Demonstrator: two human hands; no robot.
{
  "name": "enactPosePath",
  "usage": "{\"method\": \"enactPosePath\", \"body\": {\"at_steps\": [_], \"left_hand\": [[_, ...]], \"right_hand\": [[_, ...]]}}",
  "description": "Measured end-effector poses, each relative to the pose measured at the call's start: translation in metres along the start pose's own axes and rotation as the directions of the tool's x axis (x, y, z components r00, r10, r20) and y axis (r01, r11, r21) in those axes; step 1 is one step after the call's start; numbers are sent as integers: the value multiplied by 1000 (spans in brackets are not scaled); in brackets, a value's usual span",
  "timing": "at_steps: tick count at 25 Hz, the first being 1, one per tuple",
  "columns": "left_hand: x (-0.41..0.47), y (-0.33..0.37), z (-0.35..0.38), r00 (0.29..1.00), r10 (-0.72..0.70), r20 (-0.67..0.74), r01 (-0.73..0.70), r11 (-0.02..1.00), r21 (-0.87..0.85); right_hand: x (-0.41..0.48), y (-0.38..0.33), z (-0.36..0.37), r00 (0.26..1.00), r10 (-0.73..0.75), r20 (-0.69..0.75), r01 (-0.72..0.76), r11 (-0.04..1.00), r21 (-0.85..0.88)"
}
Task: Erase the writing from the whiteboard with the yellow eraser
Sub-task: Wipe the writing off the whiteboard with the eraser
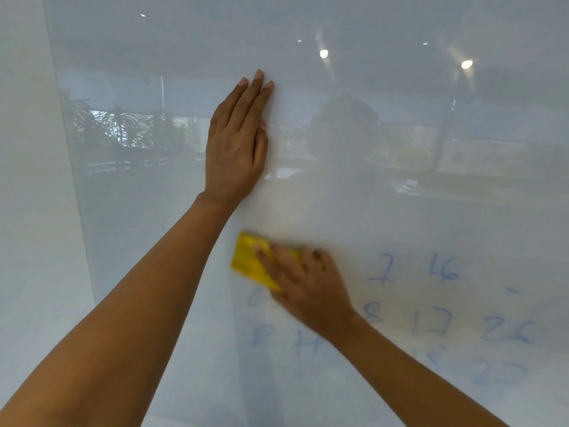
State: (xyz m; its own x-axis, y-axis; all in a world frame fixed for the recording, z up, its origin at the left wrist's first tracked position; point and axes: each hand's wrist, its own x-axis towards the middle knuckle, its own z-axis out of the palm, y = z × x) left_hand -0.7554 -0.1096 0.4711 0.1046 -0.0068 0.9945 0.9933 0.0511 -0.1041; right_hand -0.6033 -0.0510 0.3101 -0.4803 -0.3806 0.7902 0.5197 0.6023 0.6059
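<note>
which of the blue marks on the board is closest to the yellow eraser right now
The faint round mark, just below the yellow eraser and left of the right hand. The other blue writing sits farther right or lower on the whiteboard.

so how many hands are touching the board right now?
2. The left hand lies flat on the whiteboard, upper centre. The right hand presses the yellow eraser against it lower down, beside the blue writing.

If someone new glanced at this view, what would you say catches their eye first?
The bright yellow eraser stands out most, pressed to the glossy whiteboard at lower centre under the blurred right hand. Above it, the left hand lies flat against the board, fingers pointing up. To the lower right, faint blue writing remains, including a 16 and a 17.
</note>
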Motion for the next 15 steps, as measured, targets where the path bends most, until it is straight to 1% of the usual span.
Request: {"method": "enactPosePath", "body": {"at_steps": [1,2,3,4,5,6,8,10,11,12,13,15], "left_hand": [[-1,0,0,1000,6,9,-6,1000,1],[-1,0,-1,1000,8,16,-8,1000,-3],[-2,0,-1,1000,9,22,-9,1000,-9],[-2,0,-2,1000,10,27,-10,1000,-15],[-2,0,-2,999,13,30,-12,1000,-19],[-3,-1,-2,999,17,33,-16,1000,-21],[-4,0,0,999,17,32,-16,1000,-18],[-5,1,2,1000,7,16,-7,1000,-19],[-5,1,2,1000,3,7,-3,1000,-23],[-5,1,3,1000,1,3,-1,1000,-26],[-5,1,3,1000,1,0,-1,1000,-25],[-5,1,3,1000,-6,-2,6,1000,-21]], "right_hand": [[-18,-15,-1,989,-130,63,129,992,12],[-33,-25,-5,959,-250,130,247,968,41],[-43,-29,-8,924,-334,186,323,942,86],[-46,-26,-11,902,-379,207,358,924,133],[-41,-19,-12,905,-382,190,356,921,157],[-30,-10,-12,931,-333,150,310,937,161],[3,12,-8,992,-114,54,107,986,128],[31,24,-4,994,107,-13,-105,990,94],[35,19,-2,986,165,-32,-162,983,81],[32,10,1,985,171,-37,-168,983,76],[22,-3,2,991,130,-22,-128,989,74],[-9,-28,2,996,-61,61,58,996,61]]}}
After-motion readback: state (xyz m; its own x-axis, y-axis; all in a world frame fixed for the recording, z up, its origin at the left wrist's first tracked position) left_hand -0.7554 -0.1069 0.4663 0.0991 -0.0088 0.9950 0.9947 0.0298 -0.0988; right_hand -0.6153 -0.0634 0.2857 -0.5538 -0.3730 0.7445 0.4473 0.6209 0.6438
